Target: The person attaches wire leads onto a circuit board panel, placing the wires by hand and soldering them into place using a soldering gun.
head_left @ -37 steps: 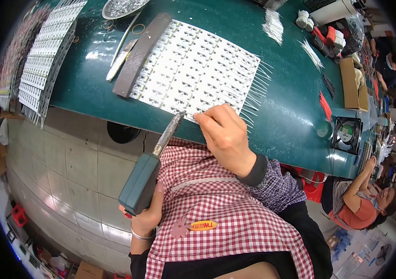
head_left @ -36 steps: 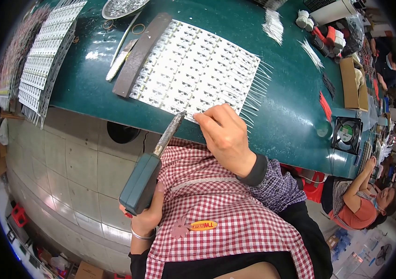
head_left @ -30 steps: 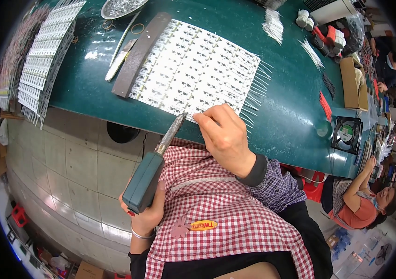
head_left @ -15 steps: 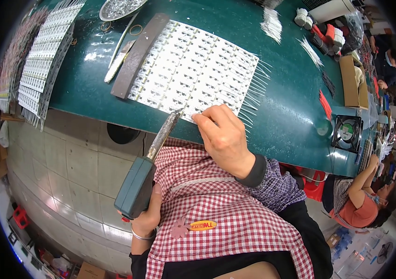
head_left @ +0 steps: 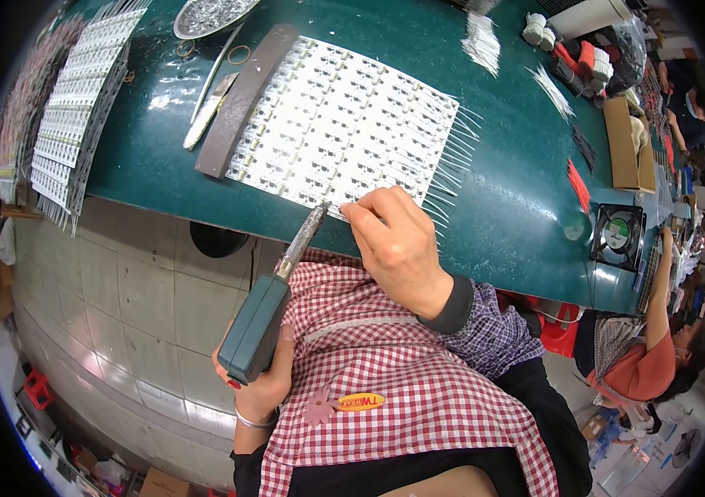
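Note:
My left hand (head_left: pixel 263 383) is closed around the dark green handle of a soldering gun (head_left: pixel 258 325). Its worn metal barrel slants up and right, the tip meeting the near edge of a white circuit board panel (head_left: pixel 332 124). Just right of that tip, my right hand (head_left: pixel 398 248) is closed, thumb and forefinger pinched at the panel edge; what lies between them is too small to make out. Rows of small parts cover the panel, and thin white wires (head_left: pixel 444 176) stick out from its right side. A dark grey bar (head_left: pixel 246 103) lies along the panel's left edge.
Wired panels (head_left: pixel 83 108) stand stacked at the left, beside a metal dish (head_left: pixel 210 16) and a white-handled tool (head_left: pixel 203 124). White wire bundles (head_left: pixel 482 45), red wires (head_left: pixel 578 186), a carton (head_left: pixel 627 145) and a small fan (head_left: pixel 618 236) lie right. A co-worker (head_left: pixel 647 364) sits there.
The soldering gun has shifted right, its tip sliding down to the panel edge close to my right fingertips. My right hand stays almost still. The co-worker's arm has stretched out farther.

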### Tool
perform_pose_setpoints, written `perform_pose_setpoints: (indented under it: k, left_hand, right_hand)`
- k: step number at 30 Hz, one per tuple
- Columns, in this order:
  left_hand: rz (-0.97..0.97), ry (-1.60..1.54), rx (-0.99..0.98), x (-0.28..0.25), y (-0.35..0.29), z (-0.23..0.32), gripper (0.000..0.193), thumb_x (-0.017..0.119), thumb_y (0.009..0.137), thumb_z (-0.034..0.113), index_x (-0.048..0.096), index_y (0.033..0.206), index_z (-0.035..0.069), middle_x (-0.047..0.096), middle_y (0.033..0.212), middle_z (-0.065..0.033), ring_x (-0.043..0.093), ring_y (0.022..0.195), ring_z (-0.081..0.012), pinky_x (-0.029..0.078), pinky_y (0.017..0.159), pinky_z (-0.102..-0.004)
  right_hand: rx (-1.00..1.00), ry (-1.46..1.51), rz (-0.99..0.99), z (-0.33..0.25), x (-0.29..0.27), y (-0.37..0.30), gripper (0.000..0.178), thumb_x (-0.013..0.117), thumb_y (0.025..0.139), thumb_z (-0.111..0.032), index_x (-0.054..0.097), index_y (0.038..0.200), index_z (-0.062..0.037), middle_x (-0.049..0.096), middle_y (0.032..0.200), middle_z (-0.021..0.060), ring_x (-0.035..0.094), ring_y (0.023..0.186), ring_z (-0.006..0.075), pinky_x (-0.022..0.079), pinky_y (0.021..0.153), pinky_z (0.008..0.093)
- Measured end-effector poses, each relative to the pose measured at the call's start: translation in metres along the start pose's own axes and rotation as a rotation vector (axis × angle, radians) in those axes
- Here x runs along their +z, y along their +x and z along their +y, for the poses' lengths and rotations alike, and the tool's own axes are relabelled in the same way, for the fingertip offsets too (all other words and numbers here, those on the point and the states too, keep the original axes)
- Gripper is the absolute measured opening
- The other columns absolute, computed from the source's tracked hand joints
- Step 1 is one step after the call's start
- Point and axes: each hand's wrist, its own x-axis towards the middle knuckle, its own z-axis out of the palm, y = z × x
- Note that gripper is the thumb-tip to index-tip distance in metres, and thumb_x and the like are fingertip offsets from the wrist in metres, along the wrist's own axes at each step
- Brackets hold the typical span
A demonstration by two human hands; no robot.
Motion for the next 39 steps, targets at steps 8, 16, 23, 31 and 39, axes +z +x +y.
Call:
perform_pose_setpoints:
  k: [8, 16, 23, 31, 39]
  left_hand:
    - [0.221, -0.523, -0.350, 0.001, -0.007, 0.011, 0.045, 0.068, 0.081, -0.004, 0.051, 0.123, -0.005, 0.062, 0.105, -0.0165, 0.054, 0.059, -0.0130, 0.044, 0.050, -0.0245]
    - [0.180, -0.986, -0.410, -0.009, 0.012, 0.010, 0.063, 0.065, 0.075, 0.005, 0.041, 0.133, -0.006, 0.059, 0.114, -0.0232, 0.054, 0.053, -0.0153, 0.044, 0.046, -0.0245]
    - [0.173, -0.819, -0.365, -0.004, 0.011, 0.018, 0.053, 0.063, 0.082, 0.007, 0.044, 0.129, -0.008, 0.060, 0.116, -0.0218, 0.053, 0.054, -0.0134, 0.043, 0.047, -0.0233]
    - [0.029, -0.319, -0.220, 0.000, -0.014, -0.009, 0.043, 0.061, 0.085, -0.010, 0.051, 0.126, -0.004, 0.060, 0.117, -0.0117, 0.051, 0.062, -0.0083, 0.042, 0.053, -0.0226]
    - [0.014, -0.183, -0.188, 0.004, -0.012, -0.012, 0.033, 0.066, 0.087, -0.007, 0.059, 0.119, -0.004, 0.065, 0.103, -0.0079, 0.052, 0.065, -0.0070, 0.041, 0.054, -0.0216]
  right_hand:
    - [-0.001, 0.007, -0.013, -0.001, -0.001, -0.001, 0.027, 0.062, 0.068, 0.003, 0.065, 0.095, 0.0008, 0.054, 0.084, 0.0080, 0.053, 0.077, 0.0226, 0.048, 0.065, 0.0327]
    - [0.043, -0.001, -0.073, -0.001, -0.018, 0.001, 0.029, 0.062, 0.069, 0.004, 0.065, 0.097, -0.0001, 0.056, 0.086, 0.0082, 0.055, 0.078, 0.0242, 0.049, 0.066, 0.0339]
    - [0.034, 0.047, 0.054, -0.002, -0.029, 0.010, 0.023, 0.065, 0.071, 0.005, 0.065, 0.092, -0.0019, 0.058, 0.085, 0.0078, 0.056, 0.077, 0.0249, 0.048, 0.065, 0.0353]
    - [0.014, 0.060, 0.052, 0.008, -0.001, 0.005, 0.022, 0.066, 0.071, 0.005, 0.066, 0.093, -0.0022, 0.059, 0.085, 0.0074, 0.055, 0.076, 0.0243, 0.048, 0.065, 0.0341]
    - [0.013, 0.043, 0.032, 0.008, 0.002, 0.007, 0.024, 0.064, 0.070, 0.004, 0.066, 0.093, -0.0030, 0.059, 0.086, 0.0074, 0.056, 0.077, 0.0242, 0.049, 0.066, 0.0340]
